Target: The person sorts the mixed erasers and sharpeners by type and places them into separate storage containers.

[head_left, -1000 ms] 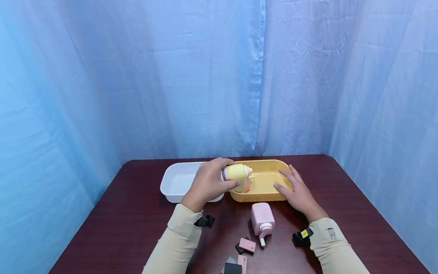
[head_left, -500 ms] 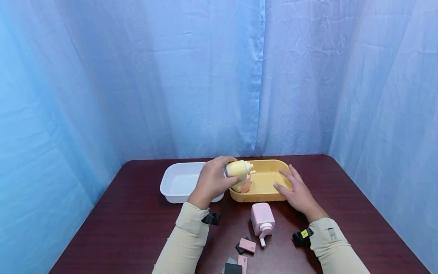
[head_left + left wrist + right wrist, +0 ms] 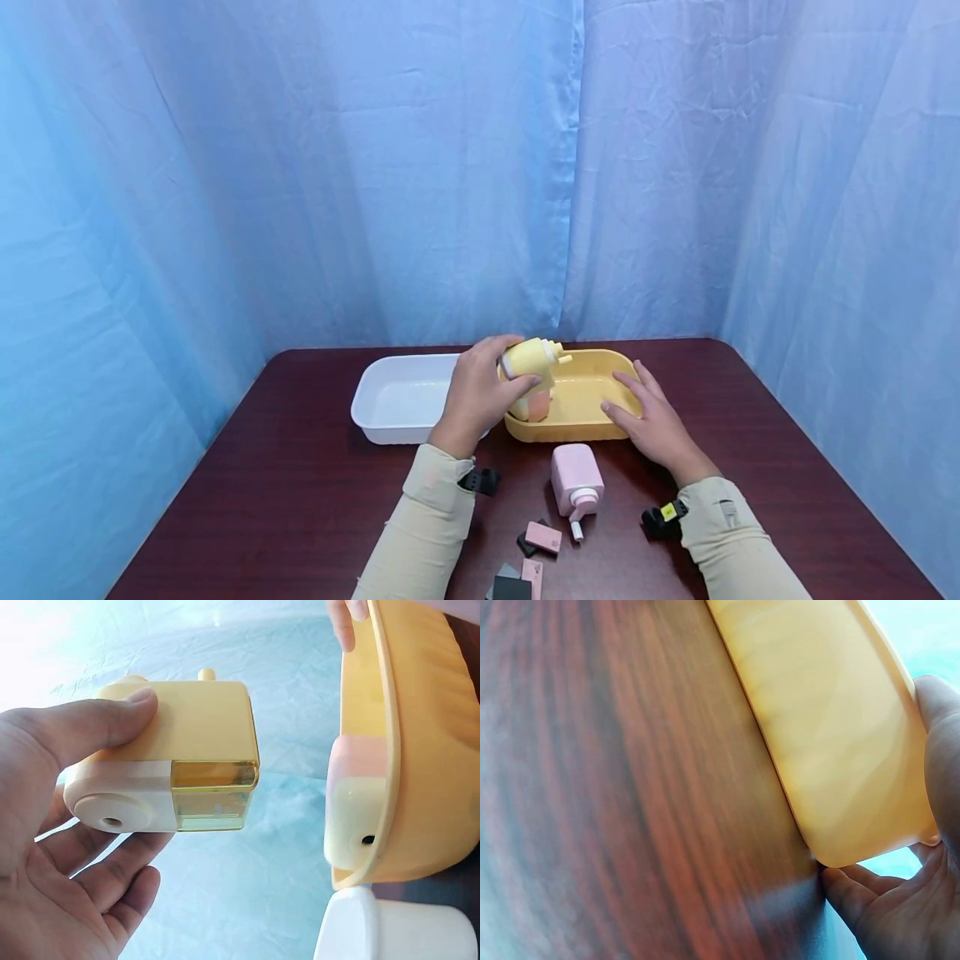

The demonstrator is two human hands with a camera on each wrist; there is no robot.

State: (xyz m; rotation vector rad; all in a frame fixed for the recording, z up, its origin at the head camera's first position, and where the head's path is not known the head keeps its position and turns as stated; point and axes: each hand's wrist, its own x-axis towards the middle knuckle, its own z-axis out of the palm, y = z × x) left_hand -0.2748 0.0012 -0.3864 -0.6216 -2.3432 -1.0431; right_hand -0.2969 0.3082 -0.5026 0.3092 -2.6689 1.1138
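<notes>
My left hand grips a yellow pencil sharpener between thumb and fingers, above the left part of the yellow tray. The sharpener has a cream front with a pencil hole, a clear drawer and a crank. Inside the tray's left end sits a pink-and-cream sharpener, partly hidden by the rim. At the tray's right end my right hand holds the rim, thumb and a finger over the edge and other fingers around the outside corner. A pink sharpener lies on the table in front, its crank towards me.
A white tray stands directly left of the yellow one. Nearer me lie small pink blocks and dark blocks, which look like erasers, some overlapping. Blue curtains surround the dark red table.
My left hand has shifted right and slightly up with the yellow sharpener, whose crank end now tilts upward. The right hand and the trays have stayed in place.
</notes>
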